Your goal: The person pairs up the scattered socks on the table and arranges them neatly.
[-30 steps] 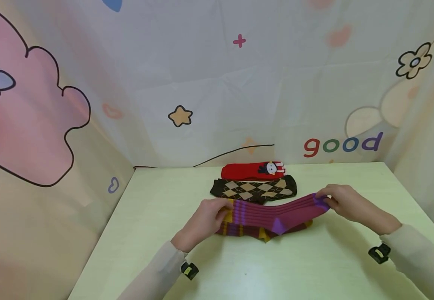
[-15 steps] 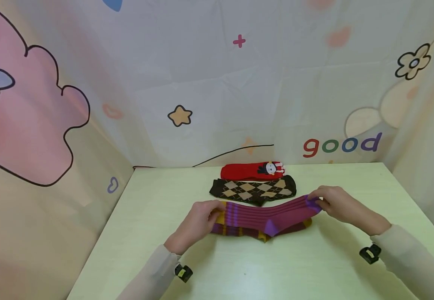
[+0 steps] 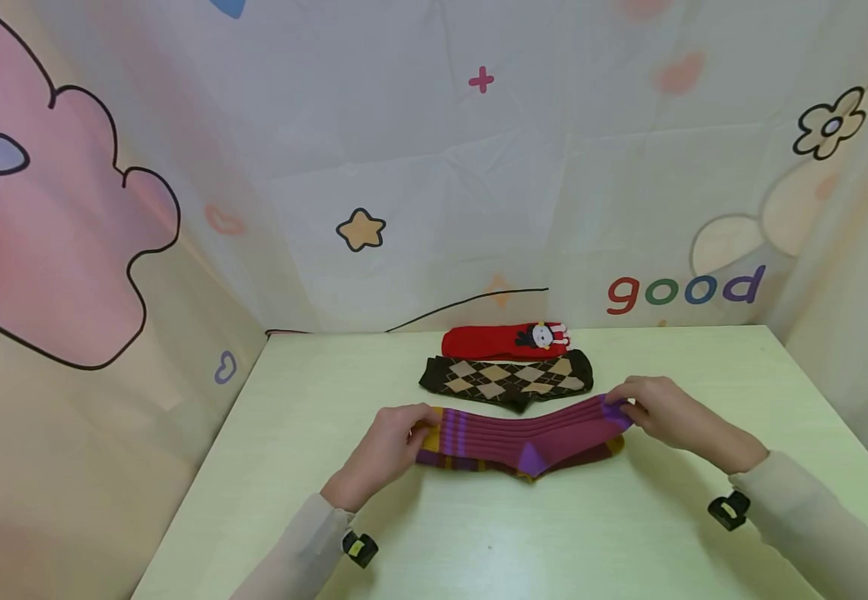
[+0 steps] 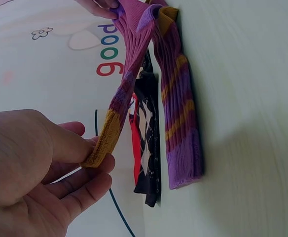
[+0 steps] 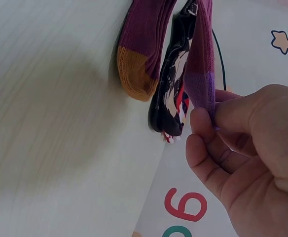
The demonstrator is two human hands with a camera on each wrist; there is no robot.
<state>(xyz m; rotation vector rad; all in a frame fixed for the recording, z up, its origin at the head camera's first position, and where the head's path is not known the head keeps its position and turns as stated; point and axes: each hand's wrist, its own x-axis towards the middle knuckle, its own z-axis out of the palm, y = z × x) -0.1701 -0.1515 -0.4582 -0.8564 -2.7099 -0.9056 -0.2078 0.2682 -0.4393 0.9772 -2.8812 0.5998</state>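
Observation:
A magenta ribbed sock [image 3: 509, 433] with a purple heel and toe stretches between both hands, raised over the table. My left hand [image 3: 389, 446] pinches its mustard cuff [image 4: 107, 136] between thumb and fingers. At the other end, my right hand [image 3: 662, 412] pinches the purple toe [image 5: 201, 89]. Beneath lies a second sock [image 4: 178, 103], maroon and purple with mustard stripes and a mustard toe [image 5: 136, 74]. In the head view the held sock covers most of it.
Behind them lies a dark argyle sock [image 3: 505, 381], and farther back a red sock [image 3: 479, 342] with a white cartoon figure. All rest on a pale table [image 3: 449, 533]. A printed curtain [image 3: 419, 167] rises along the table's back edge.
Both hands have shifted left and slightly down with the magenta sock, so it now lines up more closely over the striped sock. The argyle and red socks stay in place.

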